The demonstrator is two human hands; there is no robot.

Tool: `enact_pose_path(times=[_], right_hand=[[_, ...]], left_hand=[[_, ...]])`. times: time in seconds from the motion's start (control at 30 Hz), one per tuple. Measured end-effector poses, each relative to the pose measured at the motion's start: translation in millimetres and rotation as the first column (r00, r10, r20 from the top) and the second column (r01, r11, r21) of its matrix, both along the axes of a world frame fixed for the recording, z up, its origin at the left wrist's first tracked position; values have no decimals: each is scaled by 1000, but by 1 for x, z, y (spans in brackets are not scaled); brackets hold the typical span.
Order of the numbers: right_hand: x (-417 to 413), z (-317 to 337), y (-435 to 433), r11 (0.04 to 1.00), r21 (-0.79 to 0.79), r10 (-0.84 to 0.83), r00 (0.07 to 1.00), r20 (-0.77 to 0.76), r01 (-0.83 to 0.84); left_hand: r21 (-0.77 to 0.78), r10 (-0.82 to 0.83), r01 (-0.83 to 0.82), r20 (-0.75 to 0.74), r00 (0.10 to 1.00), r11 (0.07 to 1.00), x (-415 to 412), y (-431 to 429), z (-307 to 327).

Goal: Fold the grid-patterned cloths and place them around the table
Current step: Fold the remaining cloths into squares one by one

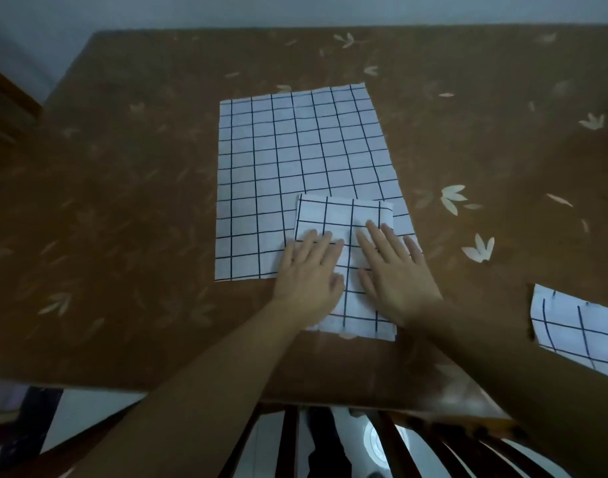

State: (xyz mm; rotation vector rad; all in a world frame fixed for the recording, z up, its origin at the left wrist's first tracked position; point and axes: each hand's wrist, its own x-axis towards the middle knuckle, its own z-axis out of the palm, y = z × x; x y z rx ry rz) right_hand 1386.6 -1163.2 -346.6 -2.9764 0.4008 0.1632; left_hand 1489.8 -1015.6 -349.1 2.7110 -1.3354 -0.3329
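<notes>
Folded cloth (343, 215) looks thin, limp and light; left hand (307, 270) and right hand (395, 270) press it flat-palmed, best lifted by its edges.

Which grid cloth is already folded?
The small cloth under both hands, left hand and right hand. It overlaps the big flat cloth; a third lies at the right edge.

Three grid cloths (295, 160) (347, 219) (578, 326), two hands (309, 270) (395, 270)
</notes>
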Motion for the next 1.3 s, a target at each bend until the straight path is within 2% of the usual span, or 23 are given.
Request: enact_pose_path(times=[0.07,0.17,0.43,0.6,0.73,0.97,1.13,1.3], right_hand=[[1,-10,-3,1000,-7,-14,997,-74,13],[6,-17,-13,999,5,-32,991,-127,33],[44,-24,-54,988,6,-150,983,-110,152],[30,-24,-35,993,-7,-114,991,-75,114],[3,-24,-12,999,-10,-40,995,-92,39],[-37,-21,4,1000,-29,-17,991,-131,13],[-2,-13,-3,997,5,-77,997,-11,77],[37,-16,-26,996,-10,-89,996,-31,89]], left_hand=[[101,-1,3,-20,1000,995,-3,-3,-13],[87,2,-1,-9,1000,996,-3,-2,-25],[67,-13,10,46,999,998,-3,0,-31],[85,-9,5,54,999,996,-3,-1,-31],[86,-8,4,48,999,996,-3,-1,-32],[71,7,-9,27,1000,997,-1,-5,-20],[-48,-9,10,16,1000,999,11,-41,-8],[16,64,-64,-17,998,998,36,-67,-16]])
